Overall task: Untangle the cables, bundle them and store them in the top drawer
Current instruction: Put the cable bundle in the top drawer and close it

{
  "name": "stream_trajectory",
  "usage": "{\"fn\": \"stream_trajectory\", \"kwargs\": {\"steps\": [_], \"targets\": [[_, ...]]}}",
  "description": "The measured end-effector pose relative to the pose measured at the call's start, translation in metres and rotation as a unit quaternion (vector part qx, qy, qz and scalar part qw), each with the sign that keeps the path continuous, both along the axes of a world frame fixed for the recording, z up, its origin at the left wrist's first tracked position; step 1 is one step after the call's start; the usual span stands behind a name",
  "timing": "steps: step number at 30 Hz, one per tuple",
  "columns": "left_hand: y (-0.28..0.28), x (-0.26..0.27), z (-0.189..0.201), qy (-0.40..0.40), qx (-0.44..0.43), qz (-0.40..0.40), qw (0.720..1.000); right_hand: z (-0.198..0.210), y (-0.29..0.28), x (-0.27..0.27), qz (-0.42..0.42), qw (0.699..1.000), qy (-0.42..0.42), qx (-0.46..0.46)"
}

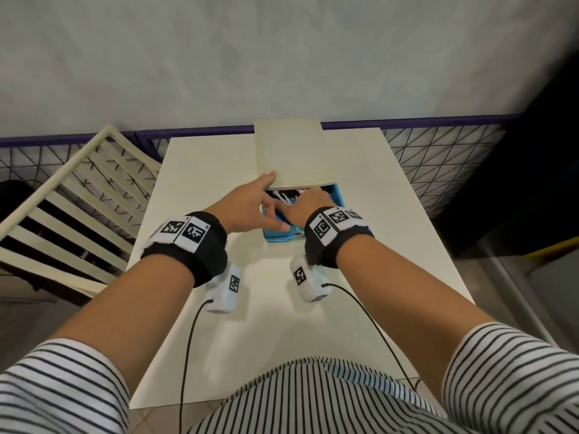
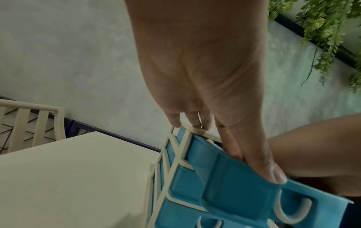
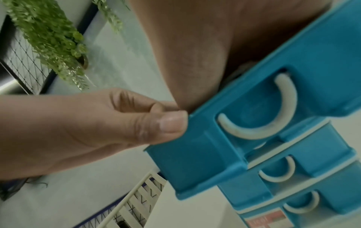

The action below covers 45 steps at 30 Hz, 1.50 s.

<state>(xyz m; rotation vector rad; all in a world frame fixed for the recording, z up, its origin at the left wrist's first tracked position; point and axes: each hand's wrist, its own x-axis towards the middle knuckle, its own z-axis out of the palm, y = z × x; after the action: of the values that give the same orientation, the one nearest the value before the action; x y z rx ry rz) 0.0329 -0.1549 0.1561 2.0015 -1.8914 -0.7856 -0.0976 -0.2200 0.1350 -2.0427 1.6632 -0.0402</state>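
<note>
front edge of the top drawer (image 1: pixel 279 238) braced by the left hand (image 1: pixel 250 208), fingers straight; right hand (image 1: pixel 304 208) buried among cables (image 1: pixel 286 195), fingers' grip unseen.

No words or numbers are legible. A sticker (image 3: pixel 266 221) low on the blue drawer unit (image 3: pixel 195 162) is blurred; the wristbands (image 1: pixel 340 236) carry only square code markers.
</note>
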Motion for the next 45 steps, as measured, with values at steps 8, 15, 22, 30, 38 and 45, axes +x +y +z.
{"fn": "stream_trajectory", "kwargs": {"steps": [8, 15, 22, 30, 38, 45], "targets": [[-0.002, 0.001, -0.003, -0.015, -0.077, 0.002, 0.997, 0.0, 0.006, -0.015, 0.035, 0.997, 0.052, -0.048], [-0.003, 0.002, -0.005, -0.016, -0.078, 0.009, 0.997, 0.003, 0.022, -0.054, 0.174, 0.964, -0.031, -0.198], [-0.002, -0.001, -0.003, -0.032, -0.08, 0.008, 0.996, -0.012, 0.026, -0.073, 0.324, 0.901, -0.022, -0.289], [0.001, -0.006, 0.004, -0.017, -0.082, 0.013, 0.996, 0.003, 0.006, -0.06, 0.357, 0.902, 0.08, -0.229], [-0.013, -0.009, -0.003, -0.149, -0.149, 0.048, 0.976, 0.025, -0.03, -0.056, 0.37, 0.899, 0.106, -0.209], [-0.028, -0.02, -0.007, -0.197, -0.19, 0.082, 0.958, 0.021, -0.041, -0.042, 0.328, 0.909, 0.05, -0.253]]}}
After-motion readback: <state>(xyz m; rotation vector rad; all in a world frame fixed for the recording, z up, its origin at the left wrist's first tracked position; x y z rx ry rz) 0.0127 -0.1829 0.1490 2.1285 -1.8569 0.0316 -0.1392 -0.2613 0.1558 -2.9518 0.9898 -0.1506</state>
